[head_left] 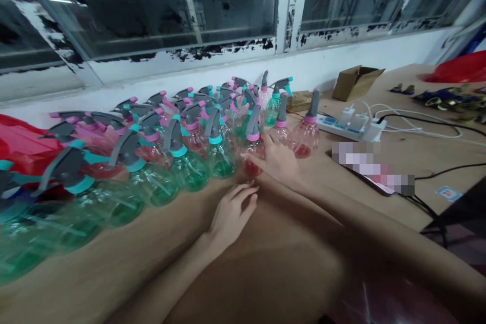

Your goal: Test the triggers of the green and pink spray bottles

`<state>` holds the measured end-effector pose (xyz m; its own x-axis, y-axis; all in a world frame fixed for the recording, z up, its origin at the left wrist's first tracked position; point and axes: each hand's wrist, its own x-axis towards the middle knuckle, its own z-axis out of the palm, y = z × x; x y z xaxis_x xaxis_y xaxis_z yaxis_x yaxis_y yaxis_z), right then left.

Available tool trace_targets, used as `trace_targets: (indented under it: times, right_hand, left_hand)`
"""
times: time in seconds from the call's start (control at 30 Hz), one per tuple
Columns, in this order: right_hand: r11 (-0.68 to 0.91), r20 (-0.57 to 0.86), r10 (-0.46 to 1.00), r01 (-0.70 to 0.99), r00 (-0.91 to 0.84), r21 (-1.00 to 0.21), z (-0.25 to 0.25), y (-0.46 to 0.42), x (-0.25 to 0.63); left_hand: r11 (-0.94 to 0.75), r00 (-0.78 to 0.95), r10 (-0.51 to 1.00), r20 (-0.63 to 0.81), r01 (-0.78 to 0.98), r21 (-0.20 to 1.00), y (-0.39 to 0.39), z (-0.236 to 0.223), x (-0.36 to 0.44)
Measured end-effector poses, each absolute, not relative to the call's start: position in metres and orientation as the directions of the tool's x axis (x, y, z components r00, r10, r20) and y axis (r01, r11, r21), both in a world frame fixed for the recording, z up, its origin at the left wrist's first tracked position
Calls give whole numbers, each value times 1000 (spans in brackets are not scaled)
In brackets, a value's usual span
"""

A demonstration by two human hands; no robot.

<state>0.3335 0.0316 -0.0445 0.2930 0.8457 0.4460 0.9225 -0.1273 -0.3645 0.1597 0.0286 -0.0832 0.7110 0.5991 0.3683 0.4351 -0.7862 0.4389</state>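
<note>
My right hand [283,163] is around the body of a pink spray bottle [253,136] with a grey trigger head, its thumb across the front and its fingers at the far side. The bottle stands upright at the near edge of the group. My left hand [232,212] is just below and to the left, fingers loosely bent and thumb apart, with nothing in it. A green spray bottle [221,159] with a turquoise collar stands left of the held one. Another pink spray bottle [306,136] is to the right, behind my right hand.
Several more green and pink spray bottles [152,182] fill the table's left side. To the right lie a power strip [341,129] with chargers, a phone [370,167] and cables. An opened cardboard box [355,83] stands at the back, below the windows. Red plastic [26,149] lies far left.
</note>
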Motion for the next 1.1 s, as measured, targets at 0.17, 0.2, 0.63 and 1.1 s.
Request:
trace_targets:
  times: [0.17, 0.2, 0.63, 1.1]
  right_hand:
    - [-95, 459, 856, 946, 237, -311, -46, -3, 324]
    - [-82, 471, 855, 952, 219, -294, -46, -11, 321]
    - [326, 572, 817, 877, -74, -353, -58, -61, 230]
    - [649, 521, 744, 640, -419, -411, -72, -46, 213]
  left_hand:
    - [-722, 570, 685, 454, 442, 533, 27, -59, 148]
    - [-709, 538, 700, 469, 445, 548, 27, -53, 145]
    - [-601, 610, 730, 309, 358, 715, -1, -5, 91]
    - [-474, 508, 803, 312, 227, 851, -6, -10, 35]
